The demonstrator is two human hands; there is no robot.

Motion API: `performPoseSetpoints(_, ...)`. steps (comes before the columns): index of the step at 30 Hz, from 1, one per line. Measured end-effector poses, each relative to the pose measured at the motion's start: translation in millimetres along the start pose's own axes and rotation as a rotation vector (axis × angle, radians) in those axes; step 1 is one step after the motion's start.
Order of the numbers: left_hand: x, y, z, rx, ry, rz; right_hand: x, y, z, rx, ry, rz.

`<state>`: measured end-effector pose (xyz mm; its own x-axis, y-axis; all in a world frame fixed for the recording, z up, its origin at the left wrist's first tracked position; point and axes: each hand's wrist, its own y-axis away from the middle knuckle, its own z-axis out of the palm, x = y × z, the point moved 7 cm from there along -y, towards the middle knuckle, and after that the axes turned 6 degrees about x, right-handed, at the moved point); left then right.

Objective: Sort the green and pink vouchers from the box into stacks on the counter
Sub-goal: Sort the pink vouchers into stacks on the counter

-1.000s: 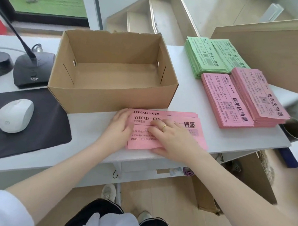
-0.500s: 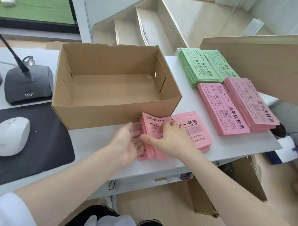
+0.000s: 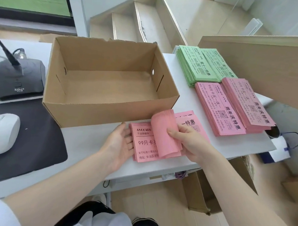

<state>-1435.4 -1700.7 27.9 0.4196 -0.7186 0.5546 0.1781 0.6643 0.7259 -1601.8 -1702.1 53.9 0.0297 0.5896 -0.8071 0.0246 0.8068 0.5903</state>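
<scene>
A second ago the last pink bundle (image 3: 162, 140) lay flat under both palms, just in front of the box (image 3: 111, 85). Half a second ago its near end was being raised. Now the upper part of the bundle is bent up and over in a curl by the right hand (image 3: 188, 142), so that blank pink backs are shown, while the lower sheets are left flat on the counter (image 3: 89, 142) with their print exposed.

Reading: the bundle is probably being flipped through, to be squared up or checked for stray colours, before it is carried to a stack. The box is seen to be empty, so the sorting is judged nearly done; only this bundle is left out of place.

Fingers: the curled sheets are pinched by the right hand, thumb (image 3: 174, 133) on top of the curl, the other fingers hidden beneath the paper. The left hand (image 3: 123, 142) is held with straight fingers, laid against the left edge of the flat sheets; nothing is gripped by it.

Position: the bundle lies between the two hands, touching both, at the front edge of the counter, just beside the box's front wall. The pink stacks (image 3: 233, 108) and green stacks (image 3: 204, 65) are set side by side to the right, the pink ones nearer.
</scene>
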Motion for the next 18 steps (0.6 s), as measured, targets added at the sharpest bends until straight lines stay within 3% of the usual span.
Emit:
performPoseSetpoints(7, 15.7, 14.5, -6.7, 0.14, -0.195, 0.265, -1.3, -5.7, -2.5, -0.083, -0.063, -0.001)
performPoseSetpoints(10, 13.6, 17.6, -8.5, 0.164, -0.282, 0.292, -5.2, -6.8, -5.0, -0.109, -0.064, -0.02)
performPoseSetpoints(13, 10.7, 23.0, 0.8, 0.122, -0.224, 0.302, -8.8, -5.8, -1.1, -0.158, -0.041, -0.029)
performPoseSetpoints(18, 9.3, 27.6, 4.9, 0.124, -0.173, 0.342, -13.5, -13.1, -0.6, 0.016, 0.038, -0.167)
